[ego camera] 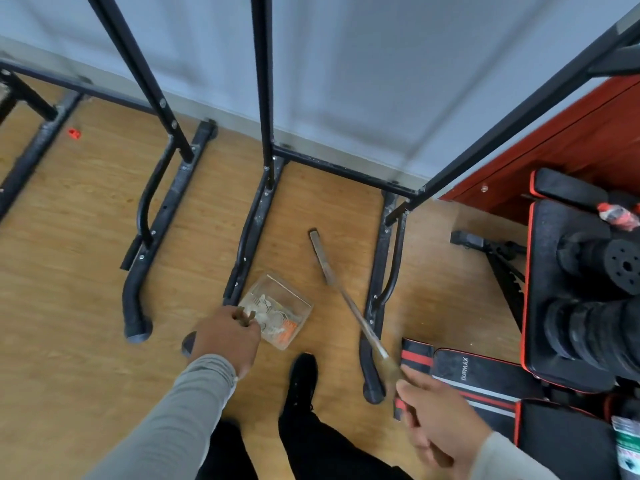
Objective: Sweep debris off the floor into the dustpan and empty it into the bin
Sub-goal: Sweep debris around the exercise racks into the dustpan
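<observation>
A boxy dustpan (278,308) sits on the wooden floor (79,258) and holds white and orange scraps. My left hand (225,337) grips its upright handle at the near left edge. My right hand (436,420) grips the long thin broom handle (349,303), which slants up and left. The broom's narrow lower end (314,237) is down by the floor, right of the dustpan and a little beyond it, apart from it. No bin is in view.
Black metal exercise frames (249,233) stand on the floor with legs on both sides of the dustpan. A small red piece (73,133) lies far left. A black-and-red weight bench (481,375) with dumbbells (609,268) fills the right. My black shoe (303,375) is just behind the dustpan.
</observation>
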`<state>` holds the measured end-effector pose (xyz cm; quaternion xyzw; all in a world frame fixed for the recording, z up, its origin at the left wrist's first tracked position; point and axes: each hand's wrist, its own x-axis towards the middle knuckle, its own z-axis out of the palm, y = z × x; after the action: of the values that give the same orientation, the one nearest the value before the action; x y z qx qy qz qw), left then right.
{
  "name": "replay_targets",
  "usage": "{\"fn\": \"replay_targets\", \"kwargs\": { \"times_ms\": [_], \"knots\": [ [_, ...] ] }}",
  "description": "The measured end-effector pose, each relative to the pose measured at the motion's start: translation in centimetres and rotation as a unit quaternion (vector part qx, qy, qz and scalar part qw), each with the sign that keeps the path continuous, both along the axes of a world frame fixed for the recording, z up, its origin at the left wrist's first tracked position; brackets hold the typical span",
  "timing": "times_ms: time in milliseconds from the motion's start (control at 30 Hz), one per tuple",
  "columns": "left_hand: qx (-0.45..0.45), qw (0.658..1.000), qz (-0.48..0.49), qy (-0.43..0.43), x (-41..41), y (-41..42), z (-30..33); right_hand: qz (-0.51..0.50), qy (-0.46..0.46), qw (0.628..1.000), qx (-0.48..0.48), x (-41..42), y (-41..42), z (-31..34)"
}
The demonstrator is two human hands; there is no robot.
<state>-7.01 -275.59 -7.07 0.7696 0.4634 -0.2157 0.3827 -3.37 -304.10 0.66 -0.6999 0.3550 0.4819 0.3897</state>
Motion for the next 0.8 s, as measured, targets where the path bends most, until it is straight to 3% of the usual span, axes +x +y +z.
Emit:
{"fn": "replay_targets", "kwargs": {
  "times_ms": [167,267,467,533,667,800],
  "knots": [
    [-0.004,1.000,0.001,-0.005,0.1,-0.2,-0.1,0.165,-0.093,0.980,-0.063,5.3,0.4,-3.7],
    [-0.004,1.000,0.005,-0.006,0.2,-0.1,-0.3,0.316,-0.083,0.940,-0.101,8.6,2.8,-7.8],
    [-0.001,1.000,0.001,-0.004,0.7,0.1,-0.4,0.480,-0.070,0.865,-0.129,8.2,5.6,-9.3],
    [0.001,1.000,0.000,0.001,0.6,0.2,-0.4,0.467,-0.086,0.869,-0.140,7.9,3.9,-8.2],
    [-0.008,1.000,0.004,-0.001,0.6,0.3,0.0,0.485,-0.132,0.842,-0.197,8.7,-1.0,-5.9],
    [-0.019,1.000,0.007,-0.001,1.0,0.3,0.2,0.453,-0.125,0.859,-0.205,9.1,-5.8,-4.3]
  ]
}}
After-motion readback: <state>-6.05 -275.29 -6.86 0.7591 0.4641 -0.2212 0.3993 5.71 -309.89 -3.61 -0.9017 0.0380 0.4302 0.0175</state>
